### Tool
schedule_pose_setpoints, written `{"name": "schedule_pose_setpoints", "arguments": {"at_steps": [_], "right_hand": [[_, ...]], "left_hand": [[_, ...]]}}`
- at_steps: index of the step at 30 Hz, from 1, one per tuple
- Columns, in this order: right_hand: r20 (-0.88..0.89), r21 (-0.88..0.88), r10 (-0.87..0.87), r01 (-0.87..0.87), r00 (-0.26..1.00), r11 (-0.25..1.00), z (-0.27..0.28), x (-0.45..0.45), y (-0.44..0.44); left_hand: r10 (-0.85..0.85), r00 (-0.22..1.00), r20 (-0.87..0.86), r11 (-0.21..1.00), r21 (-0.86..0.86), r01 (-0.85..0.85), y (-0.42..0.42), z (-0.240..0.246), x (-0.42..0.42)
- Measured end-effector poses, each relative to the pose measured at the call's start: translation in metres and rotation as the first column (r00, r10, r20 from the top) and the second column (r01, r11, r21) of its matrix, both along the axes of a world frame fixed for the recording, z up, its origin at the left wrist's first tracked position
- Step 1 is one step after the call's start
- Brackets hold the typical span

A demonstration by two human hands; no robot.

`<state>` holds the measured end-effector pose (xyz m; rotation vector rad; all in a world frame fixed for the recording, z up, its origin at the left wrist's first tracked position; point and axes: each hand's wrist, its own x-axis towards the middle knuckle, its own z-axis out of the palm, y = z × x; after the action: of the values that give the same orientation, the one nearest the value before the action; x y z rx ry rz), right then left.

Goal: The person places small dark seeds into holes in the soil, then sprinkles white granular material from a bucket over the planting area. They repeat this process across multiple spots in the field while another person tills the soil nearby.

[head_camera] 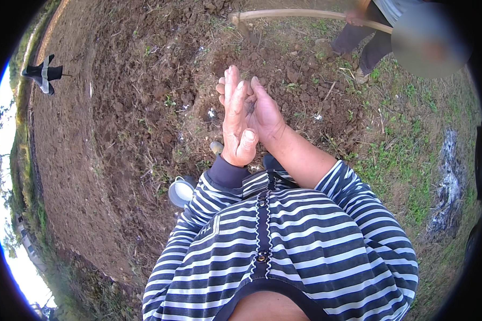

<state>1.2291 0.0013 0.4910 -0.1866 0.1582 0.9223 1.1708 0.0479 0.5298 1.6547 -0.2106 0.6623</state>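
Observation:
My left hand (236,116) is raised in front of my body, fingers extended and thumb apart, above dug brown soil. My right hand (268,114) is beside it, palm turned toward the left one. Its fingers are partly hidden behind my left hand. A dark smudge shows in the right palm; whether it is soil or a shadow I cannot tell. Neither hand visibly holds a thing. Below them, small white patches (211,112) dot the loose soil (200,80). A bucket (181,192), pale inside, stands to the left of my left sleeve.
At the top right another person's hand (354,18) grips the wooden handle of a hoe (293,13), its head over the soil. A shoe tip (216,147) shows near my left wrist. Greyish-white ash (445,184) lies on grass at right. Far left is a black object with grey bands (46,74).

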Motion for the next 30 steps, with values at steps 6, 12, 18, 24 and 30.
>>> {"name": "schedule_pose_setpoints", "arguments": {"at_steps": [6,12,18,24,30], "right_hand": [[-0.175,0.038,-0.018,0.025,0.984,0.999,0.012,0.002,-0.005],[-0.139,-0.036,-0.124,0.120,0.982,0.992,0.007,0.013,-0.021],[-0.155,0.229,-0.106,0.140,0.982,0.963,-0.002,0.020,-0.029],[-0.153,0.189,-0.103,0.131,0.983,0.973,-0.004,0.015,-0.031],[-0.130,0.245,-0.065,0.096,0.989,0.965,-0.006,0.011,-0.030]], "left_hand": [[0.099,0.995,-0.002,0.905,-0.415,-0.091,-0.005,0.025,0.003],[-0.039,0.997,0.070,0.368,-0.926,0.079,0.034,0.032,-0.015],[-0.143,0.902,-0.407,0.652,-0.724,-0.224,0.083,-0.009,-0.042],[-0.220,0.913,-0.343,0.688,-0.718,-0.104,0.087,-0.002,-0.049],[-0.237,0.902,-0.361,0.427,-0.872,-0.237,0.071,-0.027,-0.046]]}}
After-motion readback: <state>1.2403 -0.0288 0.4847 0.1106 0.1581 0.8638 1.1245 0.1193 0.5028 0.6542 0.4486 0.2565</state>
